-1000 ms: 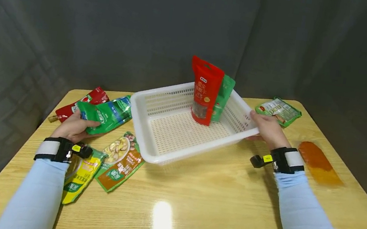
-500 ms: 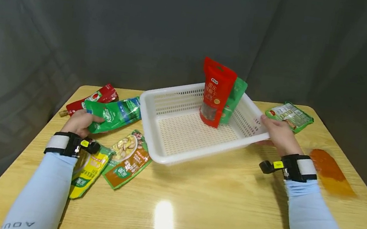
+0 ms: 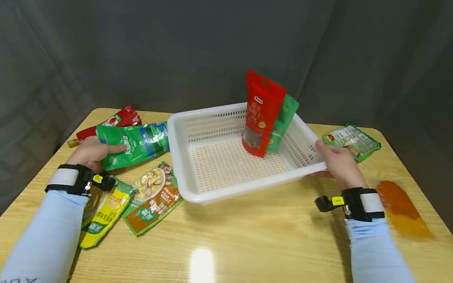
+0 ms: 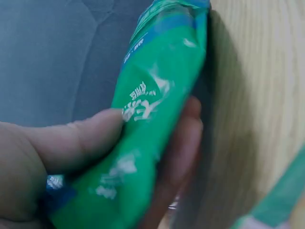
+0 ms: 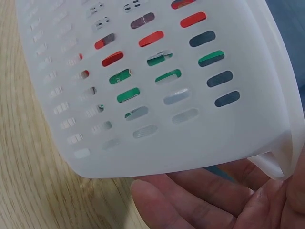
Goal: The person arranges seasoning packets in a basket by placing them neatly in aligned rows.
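My left hand grips a green packet with a blue band at the table's left side. In the left wrist view its thumb presses the packet's face while the fingers curl behind. The packet's far end meets the left wall of a white plastic basket. At the basket's right end my right hand holds the rim, thumb on top. Several of its fingers show under the basket in the right wrist view. Inside the basket stand a red pouch of dried chili and, partly hidden behind it, a green pouch.
A red spouted pouch lies behind the green packet. Nearer me are a yellow packet and a brown-and-green packet. To the right lie a green-and-white packet and an orange-brown packet. A dark curtain hangs behind the table.
The head view shifts slightly to one side and part of the way back. Both hands keep their holds on the green packet and the basket, which stay in much the same places.
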`<control>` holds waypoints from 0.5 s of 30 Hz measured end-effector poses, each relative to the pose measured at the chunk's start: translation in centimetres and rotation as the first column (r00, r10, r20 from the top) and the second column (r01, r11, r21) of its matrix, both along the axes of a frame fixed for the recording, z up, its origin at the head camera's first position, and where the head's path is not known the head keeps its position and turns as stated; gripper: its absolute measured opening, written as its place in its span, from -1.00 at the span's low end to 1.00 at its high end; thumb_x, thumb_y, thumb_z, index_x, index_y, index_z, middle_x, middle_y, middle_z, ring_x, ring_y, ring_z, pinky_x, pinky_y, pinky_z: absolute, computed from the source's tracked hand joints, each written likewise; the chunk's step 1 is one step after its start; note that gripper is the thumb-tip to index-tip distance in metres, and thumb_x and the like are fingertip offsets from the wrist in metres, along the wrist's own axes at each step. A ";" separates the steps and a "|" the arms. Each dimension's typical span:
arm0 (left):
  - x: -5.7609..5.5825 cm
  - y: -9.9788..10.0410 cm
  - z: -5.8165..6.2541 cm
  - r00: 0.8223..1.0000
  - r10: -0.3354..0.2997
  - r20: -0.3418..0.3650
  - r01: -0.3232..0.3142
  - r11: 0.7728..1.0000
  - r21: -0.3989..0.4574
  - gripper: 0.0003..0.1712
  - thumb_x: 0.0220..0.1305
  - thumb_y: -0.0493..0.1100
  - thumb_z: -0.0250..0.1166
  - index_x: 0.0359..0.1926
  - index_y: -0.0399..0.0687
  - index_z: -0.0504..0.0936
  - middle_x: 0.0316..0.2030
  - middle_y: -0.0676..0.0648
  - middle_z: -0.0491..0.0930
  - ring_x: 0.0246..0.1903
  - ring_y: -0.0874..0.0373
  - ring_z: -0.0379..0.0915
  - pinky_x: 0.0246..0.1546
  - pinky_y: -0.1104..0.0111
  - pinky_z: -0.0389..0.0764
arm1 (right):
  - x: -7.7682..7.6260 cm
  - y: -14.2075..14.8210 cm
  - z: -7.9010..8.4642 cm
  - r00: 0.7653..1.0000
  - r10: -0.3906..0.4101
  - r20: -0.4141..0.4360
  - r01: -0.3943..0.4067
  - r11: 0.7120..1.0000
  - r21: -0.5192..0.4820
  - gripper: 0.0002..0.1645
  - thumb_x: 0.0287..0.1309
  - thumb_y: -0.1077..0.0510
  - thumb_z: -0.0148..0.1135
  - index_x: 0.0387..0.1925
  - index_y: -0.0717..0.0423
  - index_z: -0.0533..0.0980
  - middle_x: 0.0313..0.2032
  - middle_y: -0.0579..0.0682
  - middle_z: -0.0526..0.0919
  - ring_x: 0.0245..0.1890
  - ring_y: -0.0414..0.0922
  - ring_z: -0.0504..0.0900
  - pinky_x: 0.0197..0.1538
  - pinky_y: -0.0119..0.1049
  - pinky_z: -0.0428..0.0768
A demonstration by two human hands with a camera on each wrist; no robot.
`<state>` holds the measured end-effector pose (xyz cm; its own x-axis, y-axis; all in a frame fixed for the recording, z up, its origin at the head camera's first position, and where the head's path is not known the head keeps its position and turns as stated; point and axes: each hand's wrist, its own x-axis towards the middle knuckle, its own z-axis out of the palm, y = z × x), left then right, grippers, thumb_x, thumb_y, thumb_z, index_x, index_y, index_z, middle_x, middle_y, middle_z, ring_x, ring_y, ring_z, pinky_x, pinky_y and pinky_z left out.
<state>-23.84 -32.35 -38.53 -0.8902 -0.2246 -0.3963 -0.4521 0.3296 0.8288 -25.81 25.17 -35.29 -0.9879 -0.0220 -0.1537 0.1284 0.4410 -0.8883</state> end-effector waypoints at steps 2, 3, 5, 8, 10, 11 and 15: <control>0.3 -0.2 0.3 0.999 -0.025 -0.039 0.022 0.998 -0.061 0.00 0.34 0.16 0.26 0.49 -0.37 0.01 0.32 -0.34 0.16 0.12 -0.17 0.21 0.05 0.14 0.47 | -0.1 -0.2 -0.1 1.000 0.002 0.012 -0.002 1.000 -0.004 -0.05 0.43 -0.35 -0.19 0.41 0.39 0.19 0.19 0.40 0.37 0.03 0.17 0.50 0.04 0.04 0.61; 0.5 -0.4 0.5 0.997 -0.048 -0.058 0.042 0.994 -0.097 -0.03 0.36 0.17 0.23 0.47 -0.39 0.06 0.29 -0.36 0.21 0.08 -0.15 0.25 0.00 0.17 0.51 | -0.1 -0.3 -0.3 1.000 0.004 0.019 -0.004 1.000 -0.003 -0.05 0.43 -0.35 -0.19 0.42 0.38 0.18 0.19 0.40 0.37 0.03 0.17 0.50 0.04 0.04 0.61; 1.0 -0.8 1.0 0.992 -0.096 -0.079 0.080 0.979 -0.188 -0.11 0.39 0.18 0.19 0.40 -0.42 0.17 0.13 -0.36 0.35 -0.11 -0.08 0.37 -0.20 0.25 0.55 | 0.0 -0.4 -0.5 1.000 0.014 0.026 -0.013 1.000 -0.006 -0.06 0.44 -0.35 -0.19 0.43 0.37 0.17 0.20 0.40 0.37 0.03 0.17 0.50 0.05 0.05 0.61; 1.3 -1.3 2.3 0.981 -0.172 -0.094 0.135 0.940 -0.314 -0.24 0.41 0.18 0.16 0.20 -0.50 0.35 -0.28 -0.23 0.49 -0.54 0.09 0.33 -0.56 0.34 0.43 | 0.2 -0.5 -0.6 1.000 0.017 0.022 -0.017 1.000 -0.003 -0.07 0.45 -0.33 -0.19 0.44 0.36 0.15 0.21 0.40 0.36 0.04 0.18 0.50 0.05 0.07 0.60; 1.3 -1.3 3.6 0.966 -0.224 -0.126 0.168 0.921 -0.352 -0.30 0.43 0.14 0.16 0.09 -0.52 0.40 -0.40 -0.13 0.49 -0.65 0.20 0.29 -0.62 0.33 0.44 | 0.3 -0.4 -0.5 1.000 0.014 0.016 -0.014 1.000 -0.001 -0.06 0.45 -0.33 -0.20 0.45 0.37 0.14 0.21 0.40 0.35 0.05 0.19 0.49 0.05 0.06 0.60; 1.3 -1.2 4.5 0.958 -0.250 -0.139 0.184 0.911 -0.369 -0.36 0.44 0.11 0.15 0.02 -0.51 0.43 -0.45 -0.10 0.49 -0.68 0.21 0.30 -0.65 0.31 0.47 | 0.4 -0.4 -0.4 1.000 0.012 0.013 -0.012 1.000 -0.002 -0.06 0.45 -0.33 -0.20 0.45 0.37 0.13 0.22 0.41 0.35 0.06 0.20 0.49 0.05 0.06 0.60; 1.2 -0.5 8.0 0.915 -0.338 -0.222 0.207 0.863 -0.460 -0.50 0.45 -0.01 0.19 -0.19 -0.51 0.51 -0.42 -0.16 0.60 -0.57 0.11 0.50 -0.58 0.24 0.59 | 0.4 -0.1 0.2 1.000 0.004 0.004 -0.004 1.000 0.005 -0.05 0.45 -0.34 -0.20 0.45 0.37 0.12 0.23 0.41 0.34 0.06 0.19 0.48 0.04 0.03 0.62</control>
<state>-22.62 -32.83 -30.49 -0.9983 -0.0417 -0.0398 -0.0576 0.7482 0.6610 -25.39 25.02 -35.07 -0.9871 -0.0247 -0.1580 0.1306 0.4461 -0.8854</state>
